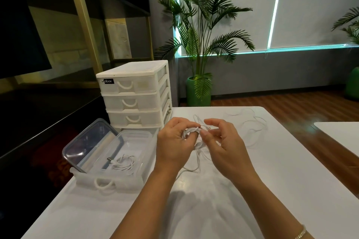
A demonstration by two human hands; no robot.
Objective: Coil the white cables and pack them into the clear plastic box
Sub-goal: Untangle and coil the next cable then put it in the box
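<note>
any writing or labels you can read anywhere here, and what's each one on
"...box": white letters on a small black label at the top left front of the white drawer unit. The first letters are blurred; it may read "esabox", but I cannot be sure.
I see no other text: none on the clear plastic box, the cables or the table.

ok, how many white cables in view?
3. One coiled cable lies in the clear box; one cable is gripped by both hands; one loose cable lies on the table's far right. Closed drawers may hide more.
</note>
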